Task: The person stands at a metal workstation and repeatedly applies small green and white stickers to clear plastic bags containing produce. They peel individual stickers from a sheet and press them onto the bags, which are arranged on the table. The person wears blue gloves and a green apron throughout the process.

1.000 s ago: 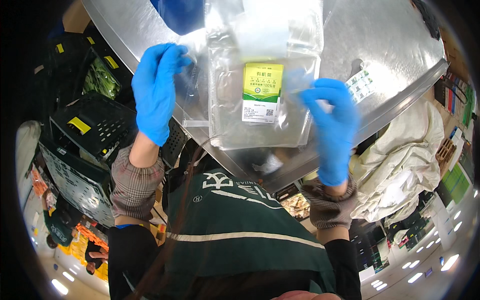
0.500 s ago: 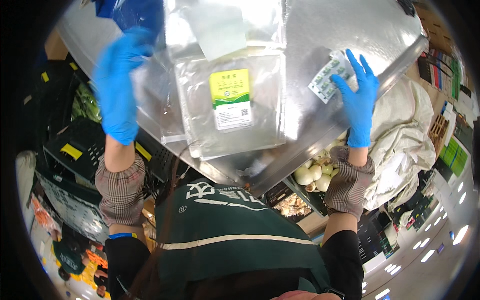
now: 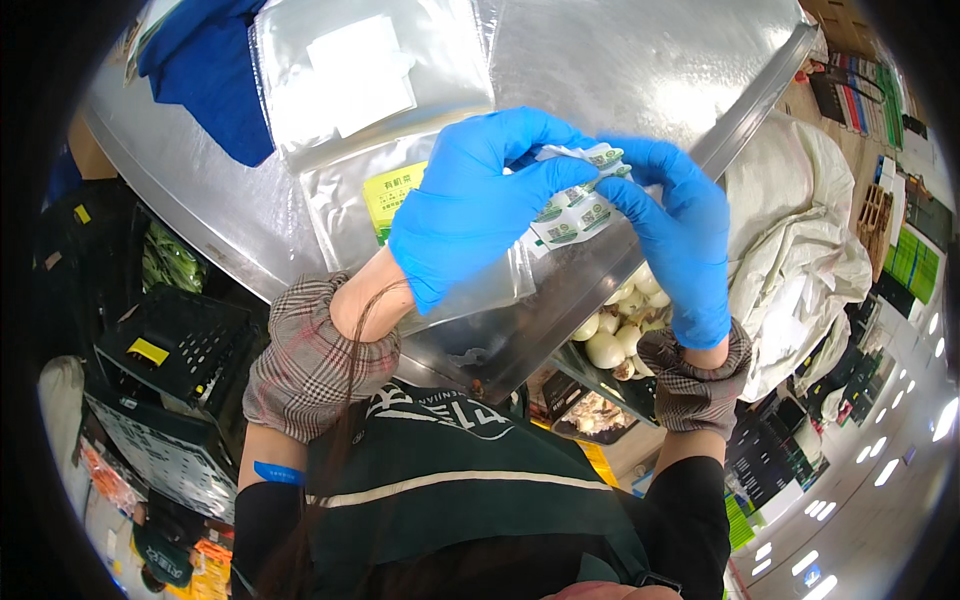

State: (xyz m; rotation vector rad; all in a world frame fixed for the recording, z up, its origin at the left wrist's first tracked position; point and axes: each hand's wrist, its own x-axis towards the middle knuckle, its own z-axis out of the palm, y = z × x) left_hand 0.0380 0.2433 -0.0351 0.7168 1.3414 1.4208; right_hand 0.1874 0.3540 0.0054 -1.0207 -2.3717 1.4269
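Both hands wear blue gloves and meet over the right part of the metal table. A small white sheet of green-printed stickers (image 3: 572,216) is held up between them. My left hand (image 3: 465,200) pinches its upper edge with thumb and fingers. My right hand (image 3: 680,225) grips the sheet's right edge, thumb toward the left thumb. Partly covered by my left hand, a clear plastic bag with a yellow and green label (image 3: 390,195) lies flat on the table. More clear bags with a white paper (image 3: 362,75) on top lie beyond it.
A blue cloth (image 3: 210,75) lies at the metal table's (image 3: 640,60) far left. Below its right edge stands a crate of pale onions (image 3: 606,348), beside a large whitish sack (image 3: 790,250). Black crates (image 3: 175,350) with leafy greens nearby line the left side.
My left hand has swung right from the table's left side to the sticker sheet. My right hand has lifted the sheet off the table and brought it nearer and leftward.
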